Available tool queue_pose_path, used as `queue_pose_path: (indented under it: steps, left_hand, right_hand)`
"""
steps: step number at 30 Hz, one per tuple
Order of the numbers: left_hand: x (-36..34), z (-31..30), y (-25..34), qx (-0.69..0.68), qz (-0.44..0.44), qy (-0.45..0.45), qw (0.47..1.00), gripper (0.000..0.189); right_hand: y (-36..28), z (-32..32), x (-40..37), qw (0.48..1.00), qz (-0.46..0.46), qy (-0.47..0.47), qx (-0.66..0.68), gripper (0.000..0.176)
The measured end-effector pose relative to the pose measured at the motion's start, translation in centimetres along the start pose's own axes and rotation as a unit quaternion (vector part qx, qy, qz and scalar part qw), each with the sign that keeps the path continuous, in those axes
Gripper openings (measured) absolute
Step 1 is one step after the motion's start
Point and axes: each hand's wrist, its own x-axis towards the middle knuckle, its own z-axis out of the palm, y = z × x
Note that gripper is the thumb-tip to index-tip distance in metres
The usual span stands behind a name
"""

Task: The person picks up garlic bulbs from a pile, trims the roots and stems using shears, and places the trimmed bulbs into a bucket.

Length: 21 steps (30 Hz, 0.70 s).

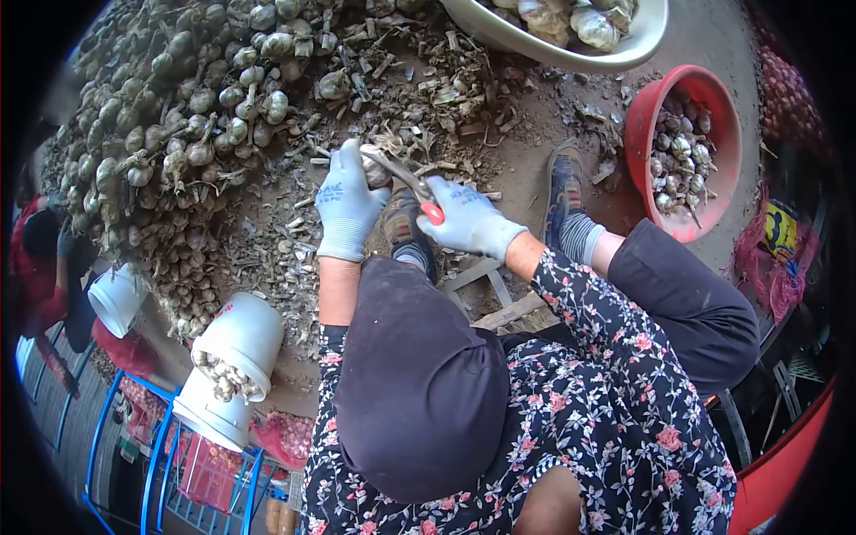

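Observation:
My left hand (348,198), in a pale work glove, is closed around a garlic bulb (376,171) that is partly hidden by the fingers. In my right hand (466,217), gloved the same way, is a pair of shears (404,176) with a red handle. Their metal blades reach left to the bulb, at its stem side or close to it; the exact contact is too small to tell. Beyond my hands lies a big heap of garlic (201,116) with stems on. Cut stems and dry skins (437,98) litter the ground around my shoes.
A red basin (638,134) with trimmed garlic stands at the right. At the top is a cream basin (571,59) of bulbs. White buckets (245,325) lie tipped at the left, near blue metal frames (156,455). Another person (45,259) is at the far left edge.

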Motion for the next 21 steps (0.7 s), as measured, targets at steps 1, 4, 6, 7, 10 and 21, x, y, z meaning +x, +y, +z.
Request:
queue_pose_path:
  steps: [1,4,6,7,10,21]
  left_hand:
    - [0.1,0.3,0.1,0.014,-0.011,-0.024,1.000,0.067]
    - [0.2,0.6,0.9,-0.012,-0.014,0.002,1.000,0.066]
    - [1.1,0.4,1.2,-0.161,-0.059,0.038,0.984,0.063]
    - [2.0,-0.5,2.0,-0.266,-0.091,0.042,0.959,0.064]
    - [5.4,-5.5,6.8,-0.386,-0.047,0.079,0.918,0.065]
    - [11.1,-2.5,1.3,-0.080,0.116,0.341,0.929,0.013]
  right_hand:
    - [-0.8,-0.6,0.4,0.999,0.026,-0.015,0.036,0.042]
    - [-0.3,-0.2,1.1,0.992,0.056,0.005,0.114,0.037]
    - [0.8,0.0,0.7,0.987,0.076,-0.002,0.143,0.038]
    - [1.3,-0.1,0.1,0.991,0.085,0.017,0.104,0.038]
    - [5.0,0.3,-0.7,0.992,0.110,0.054,0.020,0.037]
    - [12.4,-10.0,6.9,0.932,0.145,0.201,-0.263,0.037]
